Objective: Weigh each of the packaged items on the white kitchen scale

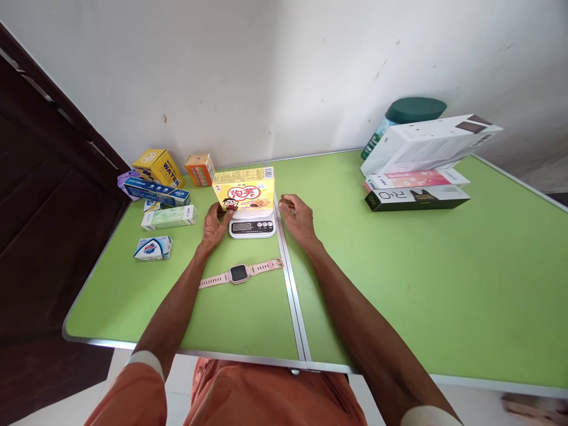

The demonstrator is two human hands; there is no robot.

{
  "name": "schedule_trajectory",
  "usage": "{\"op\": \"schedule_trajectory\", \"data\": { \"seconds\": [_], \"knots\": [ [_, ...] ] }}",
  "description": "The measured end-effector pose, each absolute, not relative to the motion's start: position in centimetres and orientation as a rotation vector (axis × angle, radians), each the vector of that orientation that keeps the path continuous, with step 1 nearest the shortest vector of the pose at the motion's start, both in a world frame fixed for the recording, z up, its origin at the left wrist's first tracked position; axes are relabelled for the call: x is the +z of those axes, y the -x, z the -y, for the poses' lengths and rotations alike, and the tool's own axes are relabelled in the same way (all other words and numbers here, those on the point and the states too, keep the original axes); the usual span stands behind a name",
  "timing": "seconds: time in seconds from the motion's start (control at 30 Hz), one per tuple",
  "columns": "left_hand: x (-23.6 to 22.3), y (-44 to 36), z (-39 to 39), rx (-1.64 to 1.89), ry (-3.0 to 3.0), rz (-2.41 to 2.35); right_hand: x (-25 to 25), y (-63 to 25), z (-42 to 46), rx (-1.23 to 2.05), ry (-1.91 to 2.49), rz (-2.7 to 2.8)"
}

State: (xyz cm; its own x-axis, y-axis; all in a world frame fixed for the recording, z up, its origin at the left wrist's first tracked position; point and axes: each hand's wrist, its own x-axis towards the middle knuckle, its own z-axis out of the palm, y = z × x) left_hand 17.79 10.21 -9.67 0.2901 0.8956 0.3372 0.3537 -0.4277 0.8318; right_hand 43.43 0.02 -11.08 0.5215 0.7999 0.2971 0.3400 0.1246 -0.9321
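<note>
A yellow snack box (248, 192) with red lettering stands on a small white kitchen scale (252, 227). The scale's display and round buttons face me. My left hand (215, 229) is closed at the box's lower left corner, thumb in front and fingers at its side, partly hidden. To the right of the box, my right hand (298, 218) holds nothing; its fingers are loosely bent and apart, with a narrow gap to the box. In front of the scale lies a pink-strapped smartwatch (239, 273), stretched out flat with a dark screen.
Left on the green table (399, 284) are a yellow box (158, 168), an orange box (199, 170), a blue box (156, 191), a pale green box (169, 218) and a white-blue soap box (153, 248). At right, a white box (426, 145) leans over stacked boxes, before a green-lidded container (416, 110).
</note>
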Motion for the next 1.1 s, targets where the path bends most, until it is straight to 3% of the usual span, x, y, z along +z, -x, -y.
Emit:
{"op": "schedule_trajectory", "data": {
  "seconds": [1.1],
  "knots": [
    [-8.2, -18.3, -10.1, 1.023, -1.807, -1.058, -9.3, -40.9, 0.3, 0.478, 1.392, 1.126]
  ]
}}
